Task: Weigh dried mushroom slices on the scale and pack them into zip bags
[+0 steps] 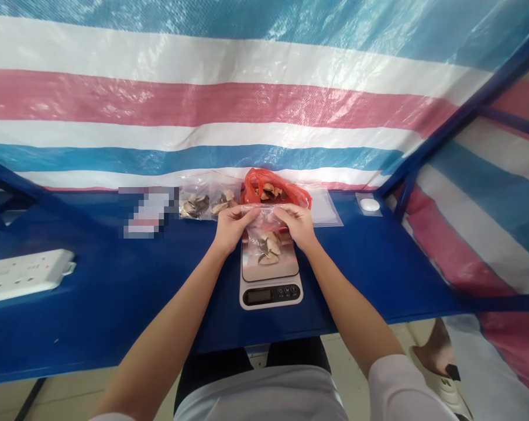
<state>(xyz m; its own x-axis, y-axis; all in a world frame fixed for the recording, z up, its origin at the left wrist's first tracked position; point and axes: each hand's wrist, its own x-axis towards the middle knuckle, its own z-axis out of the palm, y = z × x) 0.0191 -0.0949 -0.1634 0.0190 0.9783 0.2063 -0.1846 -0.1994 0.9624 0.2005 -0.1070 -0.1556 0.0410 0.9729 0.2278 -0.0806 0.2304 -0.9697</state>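
Note:
A clear zip bag (268,242) with pale and dark dried slices inside hangs over the steel plate of a kitchen scale (271,289). At the bag's upper left edge, my left hand (232,225) pinches the plastic between thumb and fingers. My right hand (298,223) grips the upper right edge the same way. Just behind the hands lies a red plastic bag (252,178), its mouth open on more brownish dried slices (271,191). The scale's display looks dark, and I cannot make out any reading.
Two filled clear bags (195,206) lie left of the red bag. Flat clear bags (328,207) lie to its right, near a white round object (370,204). A white power strip (25,273) sits on the blue table's left. Striped sheeting (203,105) closes off the back.

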